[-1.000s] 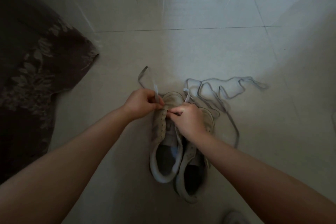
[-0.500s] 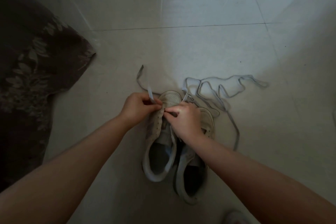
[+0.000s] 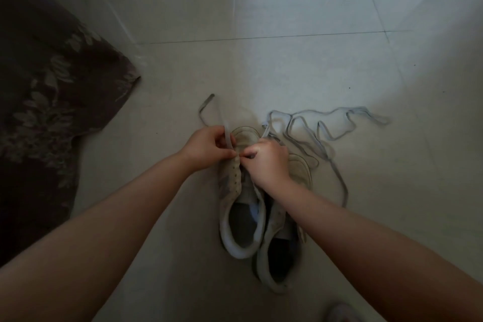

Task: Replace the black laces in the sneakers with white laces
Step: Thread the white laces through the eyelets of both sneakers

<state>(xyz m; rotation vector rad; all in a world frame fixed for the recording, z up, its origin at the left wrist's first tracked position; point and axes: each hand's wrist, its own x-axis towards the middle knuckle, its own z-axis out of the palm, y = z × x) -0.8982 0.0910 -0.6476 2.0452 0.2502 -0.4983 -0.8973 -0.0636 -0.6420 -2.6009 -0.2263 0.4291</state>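
Observation:
Two pale worn sneakers lie side by side on the tiled floor, toes pointing away from me: the left sneaker (image 3: 236, 206) and the right sneaker (image 3: 281, 251). My left hand (image 3: 206, 146) pinches one end of a white lace (image 3: 226, 129) beside the left sneaker's front eyelets. My right hand (image 3: 269, 162) pinches the lace at the same eyelet row, covering the shoe's tongue. The lace's other length (image 3: 321, 133) trails in loose loops over the floor to the right.
A dark floral fabric (image 3: 47, 102) covers the floor on the left. Part of another pale object (image 3: 342, 312) shows at the bottom edge. Bare pale tiles (image 3: 287, 65) stretch beyond the shoes.
Both hands stay at the left sneaker's front eyelets, making small movements with the lace. The view has shifted slightly; the shoes and trailing lace lie as before.

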